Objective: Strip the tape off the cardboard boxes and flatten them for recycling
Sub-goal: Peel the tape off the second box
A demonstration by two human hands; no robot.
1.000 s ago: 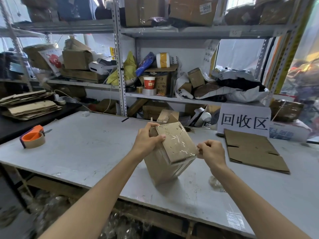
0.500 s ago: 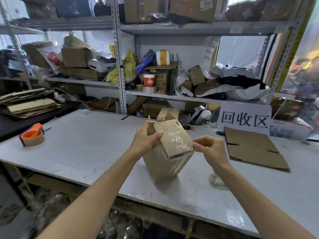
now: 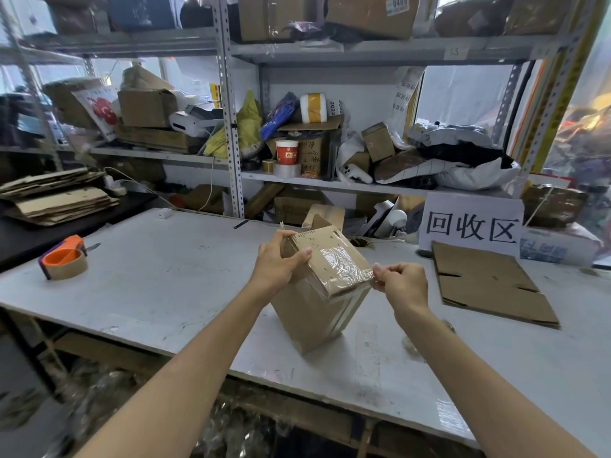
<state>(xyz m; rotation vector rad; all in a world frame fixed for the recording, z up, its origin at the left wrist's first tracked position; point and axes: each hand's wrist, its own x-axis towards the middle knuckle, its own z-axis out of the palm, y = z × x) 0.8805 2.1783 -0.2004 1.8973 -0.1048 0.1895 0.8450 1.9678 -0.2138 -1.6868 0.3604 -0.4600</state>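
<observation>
1. Centrally, a small cardboard box (image 3: 317,309) stands tilted on the white table (image 3: 165,276), resting on its lower end, with its top face turned toward the camera.
2. Wrinkled clear tape (image 3: 344,266) covers the near part of that top face and runs down the box's right side.
3. The left hand (image 3: 277,262) grips the box's upper left corner, with the fingers curled round the edge and the thumb lying on the top face.
4. The right hand (image 3: 401,282) pinches the tape's edge at the top face's right corner between the thumb and curled fingers.
5. A flattened cardboard sheet (image 3: 489,285) lies on the table to the right, below a white sign (image 3: 471,226) with black characters.
6. An orange tape dispenser (image 3: 64,259) sits near the table's left edge, well apart from the box.
7. More flattened cardboard (image 3: 56,200) is stacked on a dark surface at far left.
</observation>
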